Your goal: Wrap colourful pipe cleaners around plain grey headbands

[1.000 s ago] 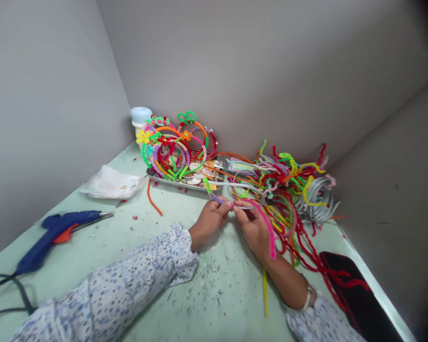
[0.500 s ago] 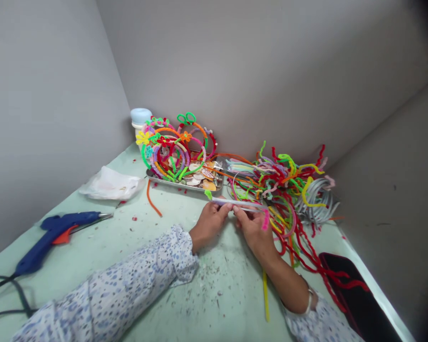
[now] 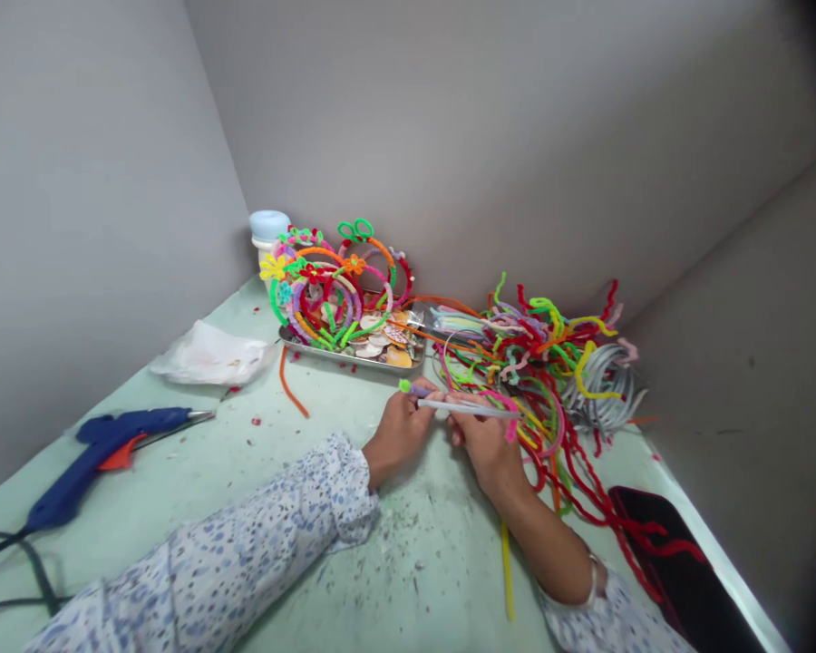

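Between my two hands is a thin headband (image 3: 472,409), seen nearly edge-on. It is whitish along its length, with fuzzy green and purple pipe cleaner wrapping at the left and pink at the right. My left hand (image 3: 400,428) pinches it near the green and purple end. The fingers of my right hand (image 3: 488,444) are closed around its middle, partly hidden behind the band. Just right of my right hand lies a tangled heap of coloured pipe cleaners (image 3: 537,336). Finished-looking wrapped headbands (image 3: 344,304) with flowers stand in a metal tray (image 3: 360,365) beyond my left hand.
A blue glue gun (image 3: 109,444) with its cable lies at the left, near a white plastic bag (image 3: 214,354). A jar with a blue lid (image 3: 269,225) stands at the back. Grey bare bands (image 3: 605,399) and a dark phone (image 3: 686,571) are at the right.
The headband has turned in my hands, its white side now crossing in front of my right fingers. My right hand has shifted slightly, and the left keeps its hold.
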